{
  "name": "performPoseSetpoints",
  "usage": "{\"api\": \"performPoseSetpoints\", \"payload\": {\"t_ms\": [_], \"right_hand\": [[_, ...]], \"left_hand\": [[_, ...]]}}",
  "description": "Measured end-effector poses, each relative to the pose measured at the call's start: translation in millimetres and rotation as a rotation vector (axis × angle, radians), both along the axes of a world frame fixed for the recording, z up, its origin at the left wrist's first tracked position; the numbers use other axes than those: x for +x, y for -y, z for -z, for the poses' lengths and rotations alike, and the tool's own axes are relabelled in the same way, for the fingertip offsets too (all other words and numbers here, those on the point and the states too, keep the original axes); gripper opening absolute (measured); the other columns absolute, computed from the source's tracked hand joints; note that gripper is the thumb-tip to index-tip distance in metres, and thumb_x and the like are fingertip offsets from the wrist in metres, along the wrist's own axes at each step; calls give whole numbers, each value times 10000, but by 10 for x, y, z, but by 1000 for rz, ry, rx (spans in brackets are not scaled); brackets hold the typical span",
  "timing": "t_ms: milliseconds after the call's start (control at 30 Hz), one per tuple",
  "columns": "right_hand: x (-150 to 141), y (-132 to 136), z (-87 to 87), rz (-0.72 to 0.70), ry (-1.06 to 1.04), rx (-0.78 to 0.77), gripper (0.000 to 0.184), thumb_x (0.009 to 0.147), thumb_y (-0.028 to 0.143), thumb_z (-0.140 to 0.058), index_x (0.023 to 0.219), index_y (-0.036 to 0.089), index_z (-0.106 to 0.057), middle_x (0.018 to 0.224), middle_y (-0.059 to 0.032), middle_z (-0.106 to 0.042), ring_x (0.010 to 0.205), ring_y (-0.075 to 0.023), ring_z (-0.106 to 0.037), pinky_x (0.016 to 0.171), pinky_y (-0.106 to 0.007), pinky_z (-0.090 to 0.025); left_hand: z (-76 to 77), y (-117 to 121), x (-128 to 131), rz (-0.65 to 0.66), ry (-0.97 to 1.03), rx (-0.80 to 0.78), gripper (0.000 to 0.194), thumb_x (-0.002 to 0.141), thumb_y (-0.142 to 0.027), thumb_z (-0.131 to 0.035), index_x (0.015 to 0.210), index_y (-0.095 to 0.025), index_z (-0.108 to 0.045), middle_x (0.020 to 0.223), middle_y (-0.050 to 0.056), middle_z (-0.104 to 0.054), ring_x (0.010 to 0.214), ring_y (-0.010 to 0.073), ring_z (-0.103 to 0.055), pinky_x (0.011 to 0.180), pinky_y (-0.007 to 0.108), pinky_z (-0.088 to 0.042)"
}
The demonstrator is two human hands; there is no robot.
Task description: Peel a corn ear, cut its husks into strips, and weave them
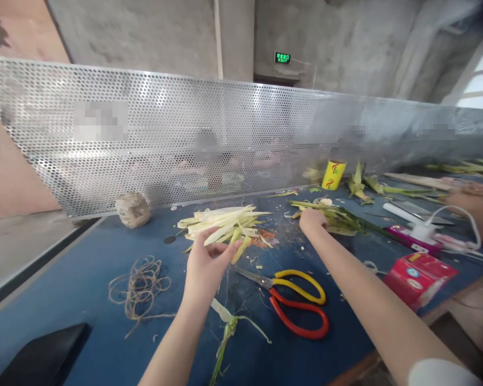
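Note:
My left hand (209, 260) is in front of a pile of pale corn husk strips (221, 217). Its thumb and fingers pinch a short yellow-green husk strip (241, 250) at the pile's near right side. Farther right, my right hand (314, 221) reaches down into a heap of green husks and stalks (342, 220); its fingertips are hidden there. Between my arms lie scissors (293, 300) with one yellow and one red handle, blades partly open and pointing toward the left hand. Below the left hand rests a tied green husk piece (227, 327).
A tangle of twine (143, 287) and a twine ball (132, 209) lie left, with a black flat object (44, 356) nearer. A perforated metal screen (165, 139) bounds the blue table (108, 343). Right are a yellow can (334, 175), a red packet (418, 276), cables and another person's arm (477, 212).

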State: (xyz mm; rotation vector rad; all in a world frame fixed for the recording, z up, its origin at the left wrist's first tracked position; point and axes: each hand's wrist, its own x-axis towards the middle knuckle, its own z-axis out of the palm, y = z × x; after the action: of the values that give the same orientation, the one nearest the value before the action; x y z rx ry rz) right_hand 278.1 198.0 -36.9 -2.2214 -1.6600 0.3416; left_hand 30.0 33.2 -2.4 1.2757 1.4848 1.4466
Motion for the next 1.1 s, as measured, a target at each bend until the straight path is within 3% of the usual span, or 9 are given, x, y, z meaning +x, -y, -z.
{"api": "performPoseSetpoints", "payload": {"t_ms": [100,233,300,333,433,533,700,867,1100], "right_hand": [[-29,26,-56,75,71,31,340,860,317,-527,1143,127,-517,1143,-100,-540,978,-196,-560,821,-395,-479],[-228,181,-301,51,105,119,317,871,319,-503,1134,143,-521,1180,-106,-520,1032,-224,-530,843,-437,-453],[-365,347,-457,-85,81,158,274,890,304,-446,982,95,-597,1130,-210,-541,1036,-287,-522,811,-442,-429],[-439,454,-525,-173,55,164,283,887,325,-443,906,101,-616,1045,-208,-585,986,-285,-549,789,-419,-429],[-665,829,-626,-476,-78,124,387,879,477,-385,789,184,-621,773,-64,-658,690,-154,-606,647,-267,-444],[-856,1158,-573,-744,-339,64,452,829,580,-387,750,185,-594,665,-32,-636,563,-127,-565,524,-234,-395],[-1034,1315,-474,-738,-619,65,338,780,510,-508,702,181,-512,602,10,-558,501,-92,-476,472,-210,-333],[-1135,1278,-445,-812,-835,-13,237,800,387,-526,696,174,-506,581,29,-533,486,-75,-451,460,-194,-314],[-1133,1250,-214,-792,-836,-100,179,797,318,-545,689,175,-535,629,-5,-606,557,-107,-530,540,-227,-374]], "left_hand": [[5,-22,-19,-14,-3,13,672,554,-466,-735,1094,-165,-472,582,-33,-610,562,135,-558,566,247,-398],[27,-37,-16,-21,-51,-2,654,561,-478,-725,1077,-162,-476,583,-11,-632,569,152,-571,553,253,-387],[34,-21,8,-15,-92,23,630,581,-469,-715,1078,-174,-466,591,-12,-638,582,159,-579,560,257,-386],[34,-6,23,-20,-126,43,615,593,-463,-708,1082,-182,-462,596,-15,-642,593,164,-586,578,263,-390],[20,49,60,-69,-288,115,568,632,-435,-687,1096,-204,-454,633,-16,-666,683,192,-622,706,312,-401],[4,102,72,-142,-450,205,515,668,-382,-670,1100,-215,-446,662,-21,-681,813,213,-639,887,384,-320],[-31,173,47,-197,-586,314,454,738,-354,-609,1131,-225,-421,731,-20,-688,899,206,-631,955,405,-209],[-75,224,-52,-305,-659,323,634,681,-369,-660,1209,-197,-354,897,32,-656,928,218,-602,926,423,-229],[24,215,-177,-306,-586,229,565,681,-308,-653,1162,-217,-372,688,-54,-629,828,199,-623,873,442,-331]]}}
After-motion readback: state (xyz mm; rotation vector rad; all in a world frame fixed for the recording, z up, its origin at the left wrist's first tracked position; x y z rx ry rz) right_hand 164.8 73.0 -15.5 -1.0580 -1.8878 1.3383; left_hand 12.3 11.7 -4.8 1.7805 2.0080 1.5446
